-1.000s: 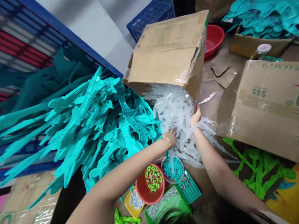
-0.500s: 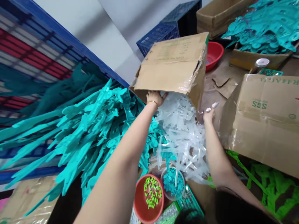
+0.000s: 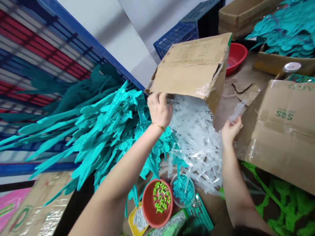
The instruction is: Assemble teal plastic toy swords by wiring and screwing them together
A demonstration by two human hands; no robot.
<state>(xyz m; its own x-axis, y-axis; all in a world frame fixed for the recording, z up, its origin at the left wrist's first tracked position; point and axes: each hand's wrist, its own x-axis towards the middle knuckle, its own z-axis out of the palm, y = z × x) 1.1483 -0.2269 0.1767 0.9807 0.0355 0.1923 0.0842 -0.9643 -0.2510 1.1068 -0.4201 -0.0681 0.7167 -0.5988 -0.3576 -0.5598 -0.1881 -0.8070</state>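
Note:
My left hand (image 3: 159, 109), with a thin bracelet at the wrist, is at the lower front edge of a tipped cardboard box (image 3: 184, 77). Its fingers are loosely bent and somewhat blurred, the thumb stands apart, and I see nothing held. Clear plastic pieces (image 3: 197, 141) spill from under that box in a heap. My right hand (image 3: 231, 129), to the right of the heap, is closed on a translucent plastic piece (image 3: 238, 110) that points up and right. Left of the heap lies a large pile of turquoise plastic pieces (image 3: 93, 131).
Below the heap stand a red bowl (image 3: 145, 213) of lime-green bits, a clear tub (image 3: 183, 190) of turquoise bits and a yellow tray (image 3: 134, 226). At right are another carton (image 3: 283, 131) and green pieces (image 3: 283, 200). A blue crate wall (image 3: 98, 46) rises at left.
My left hand has drawn back from under the box edge towards me. My right hand has turned and risen slightly with its clear plastic. The view has shifted a little left.

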